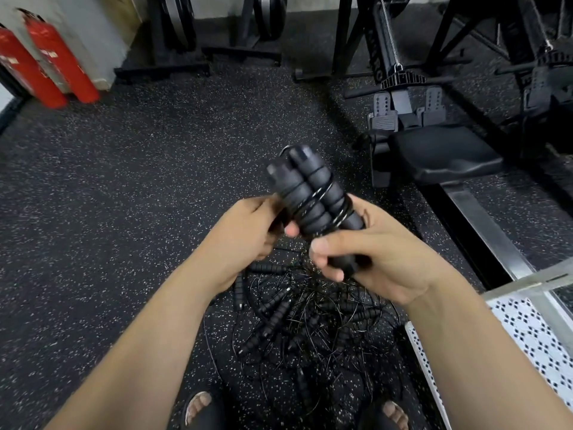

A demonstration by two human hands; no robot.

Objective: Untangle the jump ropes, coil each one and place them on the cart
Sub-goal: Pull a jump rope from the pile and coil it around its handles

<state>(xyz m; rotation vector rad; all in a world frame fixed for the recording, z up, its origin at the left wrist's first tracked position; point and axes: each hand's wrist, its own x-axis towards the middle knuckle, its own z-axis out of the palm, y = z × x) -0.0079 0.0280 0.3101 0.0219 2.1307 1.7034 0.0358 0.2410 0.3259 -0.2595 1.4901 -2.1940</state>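
The jump-rope handles (290, 189) are matt black with ribbed rings, and the cord (311, 195) wound round them is black with silvery glints. Below the handles, the rope pile (304, 318) is the same black. The floor (139, 166) around the handles is black, flecked with white and grey specks. Far up-left of the handles are two red fire extinguishers (62, 63) with pale labels. Down-right of the handles, the cart (533, 330) is white, punched with diamond patterns of dark holes. Right of the handles, the rowing machine (446, 153) is black with a silver rail.
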